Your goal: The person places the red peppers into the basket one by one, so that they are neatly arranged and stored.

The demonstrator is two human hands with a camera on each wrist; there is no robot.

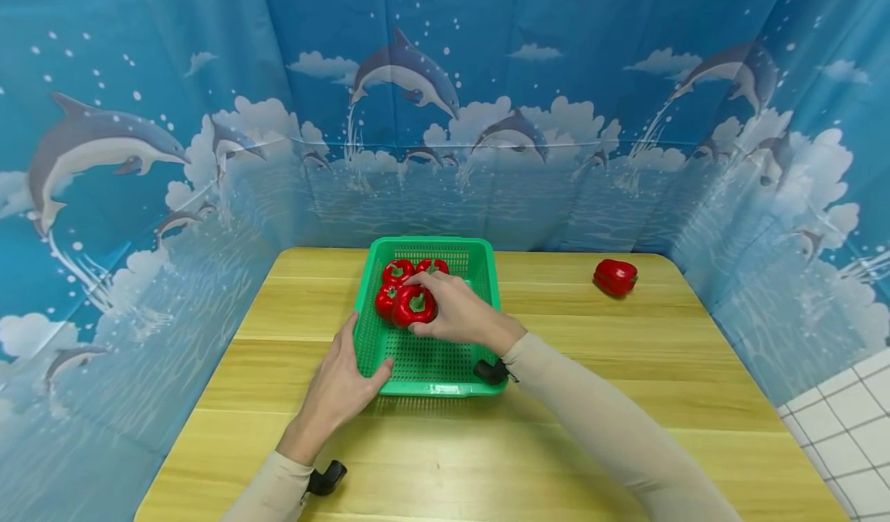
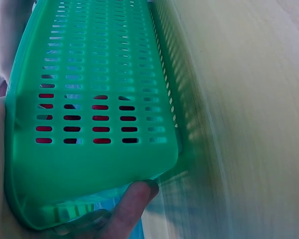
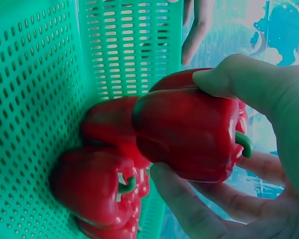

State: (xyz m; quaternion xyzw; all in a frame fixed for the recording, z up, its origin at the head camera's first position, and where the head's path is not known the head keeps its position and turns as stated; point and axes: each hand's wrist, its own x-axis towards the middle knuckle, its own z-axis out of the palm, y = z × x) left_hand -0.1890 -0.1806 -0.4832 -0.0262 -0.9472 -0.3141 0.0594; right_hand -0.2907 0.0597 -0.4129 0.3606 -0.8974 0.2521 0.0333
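Note:
My right hand (image 1: 462,313) holds a red bell pepper (image 3: 184,132) over the left part of a green plastic basket (image 1: 434,389). In the right wrist view the thumb lies on one side of this pepper and the fingers on the other, its green stem facing the palm. Several more red bell peppers (image 3: 87,186) lie below it, bunched against the basket's wall. At the basket's near left corner, my left hand (image 1: 341,387) grips the rim, thumb at the front edge and fingers along the left side. Its fingertip (image 2: 132,204) shows by the basket's end.
Another red bell pepper (image 1: 615,277) lies alone toward the far right of the wooden table (image 1: 570,337). A blue curtain (image 1: 445,198) printed with dolphins rises behind and along both sides. White tiles (image 1: 851,414) show at the lower right.

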